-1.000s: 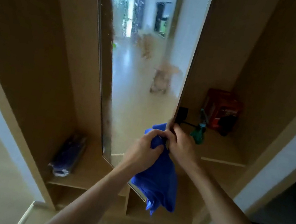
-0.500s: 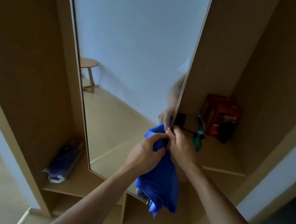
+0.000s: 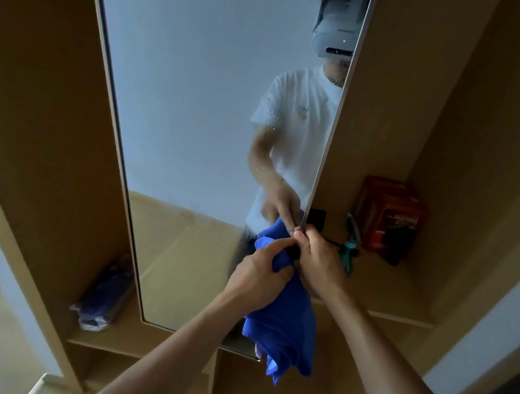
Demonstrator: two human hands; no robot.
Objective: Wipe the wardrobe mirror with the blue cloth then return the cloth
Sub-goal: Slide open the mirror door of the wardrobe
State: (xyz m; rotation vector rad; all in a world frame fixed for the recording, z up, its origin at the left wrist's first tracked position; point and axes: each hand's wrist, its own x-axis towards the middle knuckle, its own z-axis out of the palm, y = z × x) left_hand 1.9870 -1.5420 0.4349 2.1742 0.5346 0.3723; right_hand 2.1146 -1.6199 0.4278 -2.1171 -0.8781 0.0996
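So the big change: the tall wardrobe mirror [image 3: 196, 118] has swung round on you. A second ago it was throwing back a hallway floor, then a bare wall and a little round stool. Now it's you in there, white T-shirt and white headset. Your hands have barely shifted through all that, so my guess is you're turning the panel to face you, not wiping yet. Droplets are speckled over the glass near its right edge, so the real wipe looks like it's all still ahead.

Grip-wise, your left hand [image 3: 255, 281] is bunched tight round the top of the soft blue cloth [image 3: 286, 323], which hangs crumpled in front of the mirror's lower right corner. Your right hand [image 3: 316, 260] is pinching the mirror's right edge, fingertips curled round it, right next to the cloth.

Writing: no luck. The red cardboard box [image 3: 388, 214] on the wooden shelf [image 3: 373, 289] has print on its front, but it's too blurry to read. The headset's mark is too small. The green spray bottle [image 3: 348, 245] beside the box has no label I can make out.
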